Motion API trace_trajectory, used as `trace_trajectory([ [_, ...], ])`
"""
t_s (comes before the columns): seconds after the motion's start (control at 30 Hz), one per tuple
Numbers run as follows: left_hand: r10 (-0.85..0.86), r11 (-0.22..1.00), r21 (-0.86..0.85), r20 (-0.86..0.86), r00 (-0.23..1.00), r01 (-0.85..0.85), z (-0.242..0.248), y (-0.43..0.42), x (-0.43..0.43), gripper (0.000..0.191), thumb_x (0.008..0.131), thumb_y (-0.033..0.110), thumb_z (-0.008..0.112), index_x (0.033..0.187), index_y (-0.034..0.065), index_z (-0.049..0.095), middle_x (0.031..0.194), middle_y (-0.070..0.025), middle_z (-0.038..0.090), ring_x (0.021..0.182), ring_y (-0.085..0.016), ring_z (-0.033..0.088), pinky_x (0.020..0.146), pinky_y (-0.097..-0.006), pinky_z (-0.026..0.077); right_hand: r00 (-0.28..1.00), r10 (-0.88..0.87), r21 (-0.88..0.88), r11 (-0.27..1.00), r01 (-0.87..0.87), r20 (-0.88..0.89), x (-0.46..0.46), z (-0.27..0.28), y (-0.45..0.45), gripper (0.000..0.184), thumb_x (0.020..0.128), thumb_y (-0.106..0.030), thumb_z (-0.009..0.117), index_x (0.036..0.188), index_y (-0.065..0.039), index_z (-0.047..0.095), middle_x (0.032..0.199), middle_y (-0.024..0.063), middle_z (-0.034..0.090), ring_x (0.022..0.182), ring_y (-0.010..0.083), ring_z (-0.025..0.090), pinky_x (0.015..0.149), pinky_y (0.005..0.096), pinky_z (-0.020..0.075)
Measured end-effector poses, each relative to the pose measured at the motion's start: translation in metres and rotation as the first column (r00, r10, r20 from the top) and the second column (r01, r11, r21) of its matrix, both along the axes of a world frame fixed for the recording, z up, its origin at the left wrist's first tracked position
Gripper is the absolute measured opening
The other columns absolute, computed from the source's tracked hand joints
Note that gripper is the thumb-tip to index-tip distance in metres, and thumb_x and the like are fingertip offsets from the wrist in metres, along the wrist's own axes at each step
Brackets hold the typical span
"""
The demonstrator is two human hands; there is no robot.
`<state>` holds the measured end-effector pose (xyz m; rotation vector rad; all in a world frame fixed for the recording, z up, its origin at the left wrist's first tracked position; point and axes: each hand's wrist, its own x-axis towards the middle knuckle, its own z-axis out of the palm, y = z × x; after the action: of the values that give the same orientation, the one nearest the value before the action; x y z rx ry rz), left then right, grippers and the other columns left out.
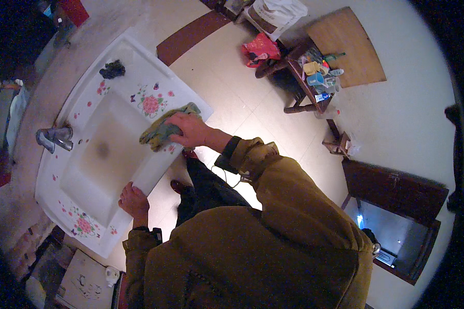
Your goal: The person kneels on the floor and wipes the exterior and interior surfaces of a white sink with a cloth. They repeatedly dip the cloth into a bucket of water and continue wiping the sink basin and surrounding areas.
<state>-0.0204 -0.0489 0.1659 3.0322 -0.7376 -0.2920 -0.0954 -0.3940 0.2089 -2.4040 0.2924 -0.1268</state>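
A white washbasin (163, 65) with printed pink flowers and butterflies lies before me. My right hand (185, 127) is closed over a crumpled green and yellow cloth (154, 133), pressing it on the basin's right-hand rim beside a large flower print. Lower down, my left hand (134, 199) rests on the front rim, its fingers reaching over the inner edge with nothing held. The bowl has a brownish tint and a dark patch around its middle. A chrome faucet (56, 138) stands at the back edge. Some dark crumpled material (112, 69) sits in the far corner.
A small wooden stand (299, 75) to the right carries cups, a tube and bottles. Near it are a red bag (261, 50), a white sack (276, 15) and a wooden board (348, 46). A dark-framed mirror (394, 231) is at far right; a white bottle (112, 276) stands lower left.
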Motion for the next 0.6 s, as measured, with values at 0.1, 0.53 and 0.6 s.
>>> trace_trajectory([
  [0.1,-0.024,1.000,-0.012,0.026,0.999,0.024,-0.005,0.004,-0.001,0.033,0.092,0.028,0.044,0.119,0.0146,0.058,0.114,-0.0077,0.062,0.107,-0.029,0.056,0.090,-0.0484,0.038,0.998,-0.006,-0.149,0.989,0.015,0.062,0.002,0.004,-0.013,0.038,0.079,-0.023,0.065,0.115,-0.014,0.057,0.120,0.0116,0.054,0.114,0.0333,0.049,0.095,0.0458,0.0361],
  [0.53,0.036,0.999,0.014,-0.051,0.998,-0.036,-0.001,-0.001,0.002,0.034,0.093,0.028,0.041,0.119,0.0160,0.058,0.116,-0.0074,0.061,0.109,-0.029,0.055,0.093,-0.0493,0.037,0.848,-0.370,0.044,0.908,0.416,-0.379,0.017,-0.026,-0.079,0.059,0.092,-0.049,0.046,0.127,-0.002,0.039,0.105,0.0260,0.063,0.096,0.0424,0.062,0.082,0.0519,0.0487],
  [0.6,0.034,0.999,0.012,-0.038,0.999,-0.033,-0.001,-0.002,0.003,0.034,0.093,0.028,0.040,0.119,0.0162,0.058,0.115,-0.0073,0.062,0.108,-0.029,0.056,0.093,-0.0496,0.037,0.857,-0.370,0.031,0.913,0.407,-0.359,0.017,-0.033,-0.081,0.057,0.093,-0.052,0.043,0.120,-0.002,0.042,0.092,0.0261,0.066,0.089,0.0438,0.064,0.080,0.0507,0.0495],
])
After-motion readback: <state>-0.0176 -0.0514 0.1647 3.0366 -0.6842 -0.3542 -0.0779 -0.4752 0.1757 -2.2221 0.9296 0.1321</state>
